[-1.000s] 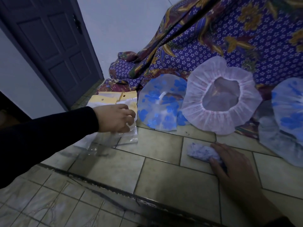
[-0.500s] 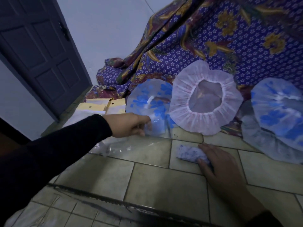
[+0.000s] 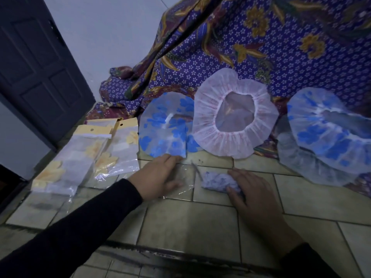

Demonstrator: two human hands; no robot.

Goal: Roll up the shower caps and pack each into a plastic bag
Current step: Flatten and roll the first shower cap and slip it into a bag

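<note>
nearest the camera two arms in black sleeves (image 3: 66,235) reach out over a floor of pale tiles (image 3: 186,223). no brand, label or writing can be read anywhere; the bag headers are plain yellow. the right hand (image 3: 254,194) lies palm down with its fingers curled over a rolled shower cap (image 3: 217,182), a small bundle of pale plastic with faint blue marks, pressing it onto the tile; the thumb sits on the near side of the roll. just to the left, the left hand (image 3: 160,175) rests flat with fingers loosely spread on a clear plastic bag (image 3: 184,177) that lies on the floor beside the roll; the hand is open on top of the bag and i cannot tell whether any finger pinches it. further left lies a loose pile of packaging bags (image 3: 84,155) with yellow header cards and punched holes, printed with yellow flowers. beyond the hands, three open shower caps lean against a purple flowered cloth (image 3: 271,57): a clear cap with blue flowers (image 3: 166,127) just past the left hand, a white gathered cap (image 3: 234,115) in the middle overlapping its edge, and a second blue flowered cap (image 3: 329,133) at the right, stacked over another. at far left stand a dark panelled door (image 3: 40,67) and a pale wall (image 3: 112,31)
</note>
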